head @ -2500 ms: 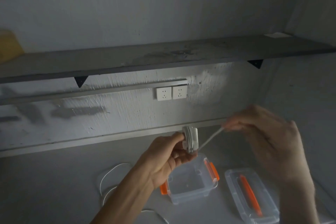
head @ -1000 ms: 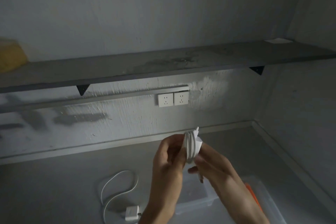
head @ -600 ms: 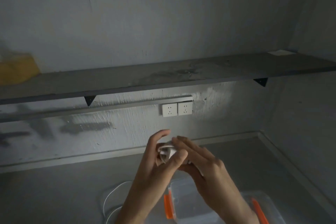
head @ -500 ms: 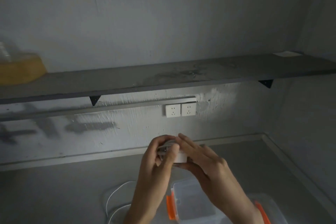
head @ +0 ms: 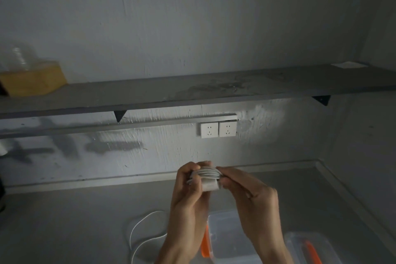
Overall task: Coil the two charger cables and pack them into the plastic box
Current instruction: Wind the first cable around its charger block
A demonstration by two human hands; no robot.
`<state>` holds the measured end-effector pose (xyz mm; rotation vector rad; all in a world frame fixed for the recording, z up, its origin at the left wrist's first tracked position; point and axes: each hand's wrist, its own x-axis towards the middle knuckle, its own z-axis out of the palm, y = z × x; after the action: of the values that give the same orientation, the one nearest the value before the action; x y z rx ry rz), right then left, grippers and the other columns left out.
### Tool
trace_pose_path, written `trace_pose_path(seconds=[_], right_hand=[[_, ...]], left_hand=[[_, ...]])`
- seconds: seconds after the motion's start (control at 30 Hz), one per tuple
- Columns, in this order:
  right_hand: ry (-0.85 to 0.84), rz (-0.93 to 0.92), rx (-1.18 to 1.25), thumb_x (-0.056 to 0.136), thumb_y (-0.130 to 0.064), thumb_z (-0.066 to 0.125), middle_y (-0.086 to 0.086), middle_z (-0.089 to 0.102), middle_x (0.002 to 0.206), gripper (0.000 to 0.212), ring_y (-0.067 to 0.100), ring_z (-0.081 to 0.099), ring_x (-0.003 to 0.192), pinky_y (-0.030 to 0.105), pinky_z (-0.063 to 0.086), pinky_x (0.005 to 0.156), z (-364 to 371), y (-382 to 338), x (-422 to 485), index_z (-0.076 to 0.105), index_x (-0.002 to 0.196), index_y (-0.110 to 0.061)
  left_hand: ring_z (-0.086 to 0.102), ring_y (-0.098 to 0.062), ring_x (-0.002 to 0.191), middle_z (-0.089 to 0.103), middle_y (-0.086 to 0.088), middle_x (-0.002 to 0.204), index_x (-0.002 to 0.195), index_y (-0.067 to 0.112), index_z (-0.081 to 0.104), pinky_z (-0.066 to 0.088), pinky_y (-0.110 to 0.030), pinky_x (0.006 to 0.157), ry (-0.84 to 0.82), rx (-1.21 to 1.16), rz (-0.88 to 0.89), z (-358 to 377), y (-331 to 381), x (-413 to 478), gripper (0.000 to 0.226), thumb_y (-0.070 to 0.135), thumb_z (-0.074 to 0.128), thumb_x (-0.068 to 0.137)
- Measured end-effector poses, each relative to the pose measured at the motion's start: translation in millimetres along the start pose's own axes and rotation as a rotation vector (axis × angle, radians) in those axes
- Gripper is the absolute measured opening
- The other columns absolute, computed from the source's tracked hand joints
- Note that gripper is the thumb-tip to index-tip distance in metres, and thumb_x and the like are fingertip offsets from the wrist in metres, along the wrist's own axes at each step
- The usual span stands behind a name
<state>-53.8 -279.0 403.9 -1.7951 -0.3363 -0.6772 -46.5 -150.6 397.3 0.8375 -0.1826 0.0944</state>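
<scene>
The coiled charger cable (head: 206,174) was white, as was the loose cable (head: 130,238). The plastic box (head: 231,242) was clear with an orange latch (head: 204,244); its lid (head: 300,244) the same. Wall sockets (head: 218,129) were white, shelf (head: 192,90) grey, brackets (head: 119,114) black, block (head: 32,80) yellow.

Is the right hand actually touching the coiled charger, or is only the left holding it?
Touching. Head view: the right hand pinches the coiled charger at its right end, with no gap between them; the left hand grips the other side.

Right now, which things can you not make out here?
Head view only.
coiled charger: cable end hidden under fingers of left hand and right hand.
loose cable: far end behind left forearm.
plastic box: partly behind both hands, cut by bottom edge.
yellow object on shelf: blurred.
</scene>
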Motion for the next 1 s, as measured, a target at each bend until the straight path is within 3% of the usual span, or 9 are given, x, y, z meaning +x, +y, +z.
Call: trace_pose_path(seconds=[0.13, 0.23, 0.37, 0.5, 0.63, 0.7, 0.77, 0.87, 1.0], right_hand=[[-0.018, -0.404, -0.326, 0.078, 0.011, 0.068, -0.01, 0.071, 0.11, 0.042, 0.003, 0.064, 0.107, 0.019, 0.053, 0.086, -0.8, 11.3, -2.1, 0.073, 0.108, -0.017], [-0.189, -0.532, -0.23, 0.085, 0.004, 0.068, -0.006, 0.068, 0.118, 0.033, 0.008, 0.061, 0.115, 0.024, 0.053, 0.09, -8.2, 18.2, -5.5, 0.072, 0.112, -0.014], [-0.159, -0.165, 0.107, 0.077, 0.005, 0.073, -0.016, 0.07, 0.114, 0.037, 0.006, 0.067, 0.107, 0.017, 0.053, 0.087, -5.9, 11.5, -14.6, 0.077, 0.101, -0.023], [0.031, 0.196, 0.371, 0.067, 0.01, 0.078, -0.005, 0.075, 0.1, 0.039, 0.01, 0.071, 0.094, 0.016, 0.054, 0.076, 4.5, 6.9, -26.4, 0.077, 0.093, -0.02], [0.092, 0.44, 0.703, 0.045, -0.034, 0.094, 0.006, 0.076, 0.081, 0.053, 0.015, 0.069, 0.073, 0.022, 0.056, 0.067, 11.4, 8.0, -29.5, 0.075, 0.091, -0.016], [0.176, 0.467, 0.739, 0.043, -0.04, 0.094, 0.005, 0.073, 0.075, 0.055, 0.013, 0.066, 0.069, 0.022, 0.055, 0.065, 15.9, 6.9, -31.5, 0.076, 0.089, -0.016], [0.255, 0.437, 0.701, 0.064, -0.016, 0.085, 0.007, 0.074, 0.077, 0.029, 0.013, 0.067, 0.073, 0.025, 0.056, 0.068, 20.3, 7.0, -34.4, 0.078, 0.092, -0.019], [0.342, 0.324, 0.514, 0.077, 0.009, 0.068, 0.008, 0.072, 0.085, 0.045, 0.012, 0.067, 0.076, 0.021, 0.055, 0.073, 27.5, 12.9, -40.9, 0.076, 0.102, -0.028], [0.382, 0.016, 0.276, 0.081, 0.005, 0.068, 0.001, 0.063, 0.092, 0.047, 0.008, 0.064, 0.087, 0.013, 0.05, 0.08, 32.1, 13.6, -43.6, 0.069, 0.114, -0.028]], left_hand=[[0.057, -0.024, 0.096, 0.058, -0.014, 0.101, 0.121, 0.014, 0.055, 0.053, -0.046, 0.084, 0.033, 0.03, -0.201, 14.2, 6.8, -5.8, 0.052, 0.05, 0.063, 0.084], [0.054, -0.02, 0.075, 0.052, -0.016, 0.086, 0.104, 0.004, 0.054, 0.052, -0.032, 0.067, 0.121, 0.079, -0.149, 14.1, 5.6, -6.2, 0.024, 0.026, 0.051, 0.096], [0.055, -0.018, 0.074, 0.059, -0.01, 0.085, 0.098, 0.009, 0.053, 0.043, -0.031, 0.07, 0.179, 0.121, -0.072, 13.5, -2.1, -8.2, 0.01, 0.008, 0.043, 0.099], [0.059, -0.019, 0.097, 0.068, -0.003, 0.103, 0.103, 0.023, 0.059, 0.042, -0.044, 0.092, 0.163, 0.292, 0.089, 11.2, -6.8, -8.6, 0.023, 0.034, 0.06, 0.083], [0.059, -0.03, 0.111, 0.065, 0.003, 0.119, 0.112, 0.031, 0.057, 0.04, -0.052, 0.102, 0.092, 0.457, 0.151, 5.7, -5.0, -9.5, 0.032, 0.045, 0.055, 0.084], [0.059, -0.024, 0.113, 0.063, 0.009, 0.121, 0.116, 0.034, 0.053, 0.042, -0.045, 0.101, 0.056, 0.543, 0.171, 5.9, -3.5, -10.6, 0.032, 0.045, 0.051, 0.086], [0.059, -0.016, 0.111, 0.063, 0.01, 0.121, 0.119, 0.033, 0.052, 0.044, -0.036, 0.098, 0.04, 0.6, 0.179, 6.5, -2.3, -10.5, 0.033, 0.043, 0.053, 0.087], [0.062, -0.013, 0.107, 0.067, 0.007, 0.115, 0.117, 0.024, 0.056, 0.047, -0.03, 0.095, 0.046, 0.632, 0.147, 8.1, -1.8, -9.7, 0.03, 0.032, 0.058, 0.088], [0.063, -0.016, 0.091, 0.068, -0.003, 0.098, 0.107, 0.027, 0.059, 0.049, -0.046, 0.092, 0.146, 0.563, 0.079, 8.5, -4.7, -10.5, 0.031, 0.04, 0.066, 0.08]])
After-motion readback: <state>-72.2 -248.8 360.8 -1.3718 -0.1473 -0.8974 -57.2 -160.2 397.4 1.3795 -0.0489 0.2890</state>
